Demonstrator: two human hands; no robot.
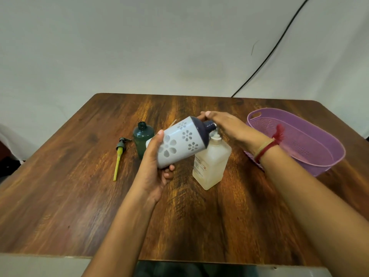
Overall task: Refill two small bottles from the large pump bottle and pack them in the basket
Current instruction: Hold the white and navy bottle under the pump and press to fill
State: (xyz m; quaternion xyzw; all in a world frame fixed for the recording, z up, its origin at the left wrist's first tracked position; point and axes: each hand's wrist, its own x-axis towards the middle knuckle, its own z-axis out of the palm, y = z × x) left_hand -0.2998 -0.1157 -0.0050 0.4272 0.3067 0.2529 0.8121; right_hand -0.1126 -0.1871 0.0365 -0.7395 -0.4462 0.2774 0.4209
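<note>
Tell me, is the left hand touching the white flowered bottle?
Touching: the head view shows the left hand gripping the white flowered bottle, thumb over, fingertips under.

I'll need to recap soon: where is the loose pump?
Head view: the loose pump lies on the table, left side, just left of the green bottle.
</note>
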